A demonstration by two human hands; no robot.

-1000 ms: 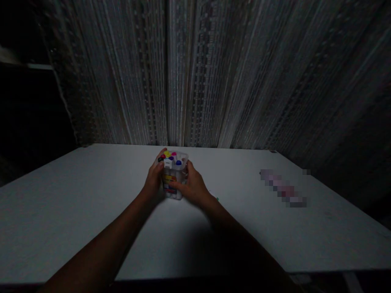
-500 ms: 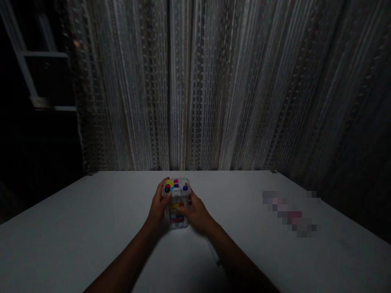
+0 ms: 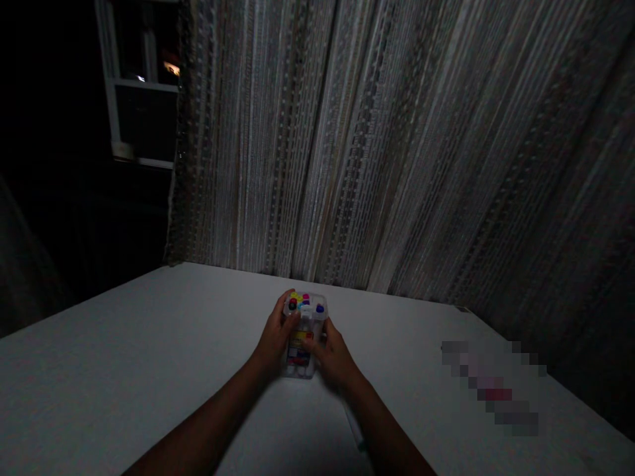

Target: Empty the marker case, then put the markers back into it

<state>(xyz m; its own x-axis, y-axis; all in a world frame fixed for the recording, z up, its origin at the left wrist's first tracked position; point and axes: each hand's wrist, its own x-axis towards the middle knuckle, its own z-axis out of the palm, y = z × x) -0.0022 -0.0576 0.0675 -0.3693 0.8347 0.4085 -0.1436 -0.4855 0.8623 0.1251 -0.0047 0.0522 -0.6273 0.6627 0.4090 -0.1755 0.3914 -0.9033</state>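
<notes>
A clear plastic marker case (image 3: 300, 370) stands upright on the white table, with a yellow, red and blue label on its front. Through its top show several coloured marker caps (image 3: 296, 299): yellow, pink, red, black and light blue, with a dark blue one apart at the right. My left hand (image 3: 276, 330) is wrapped round the left side, its thumb near the front rim. On the right side, my right hand (image 3: 333, 350) grips the case, thumb across the label. A slim pale marker (image 3: 354, 426) with a green end lies beside my right forearm, partly hidden by it.
The white table (image 3: 198, 317) reaches back to a striped, patterned curtain (image 3: 317, 145). A blurred-out item (image 3: 496, 393) with a pinkish patch lies at the right. A dark window (image 3: 143, 86) is at the upper left.
My view has turned left and tilted, so the case, hands and table sit farther right in the picture. Both hands keep the same hold on the case.
</notes>
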